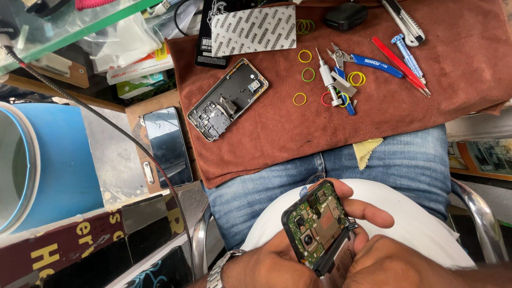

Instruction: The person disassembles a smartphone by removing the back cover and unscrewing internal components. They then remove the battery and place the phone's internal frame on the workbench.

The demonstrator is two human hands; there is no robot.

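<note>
An opened phone [318, 226] with its green circuit board and camera module showing sits low in the view, over my lap. My left hand [272, 264] grips its lower left side, a metal watch on that wrist. My right hand [373, 250] holds its right side, with the index finger stretched across the top edge. On the brown cloth [298, 133] farther off lies the phone's empty back frame [228, 98], apart from both hands.
Several coloured rubber bands [305, 56], a silver screwdriver [328, 80], blue-handled pliers [373, 60], a red tool and a utility knife [408, 24] lie on the cloth. A dark phone screen [168, 146] rests left of it. A blue drum [48, 165] stands at left.
</note>
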